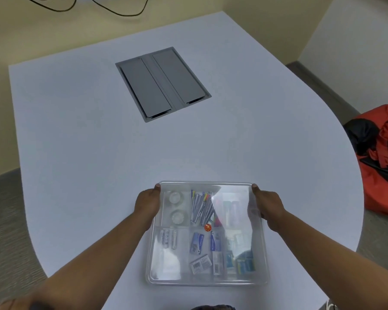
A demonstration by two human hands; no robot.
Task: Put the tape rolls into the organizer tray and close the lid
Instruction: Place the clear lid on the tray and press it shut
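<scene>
A clear plastic organizer tray [207, 281] rests on the white table near its front edge, with a clear lid [233, 191] lying over it. Two clear tape rolls [176, 208] lie one behind the other in the tray's far-left compartment, seen through the lid. My left hand [147, 205] grips the lid's left edge near the far corner. My right hand [268, 208] grips its right edge. Pens, batteries and small packets fill the other compartments.
A grey metal cable hatch [162, 83] is set into the table [87, 142] further back. A red and black bag [381, 157] lies on the floor to the right. Black cables [112, 10] hang by the wall behind.
</scene>
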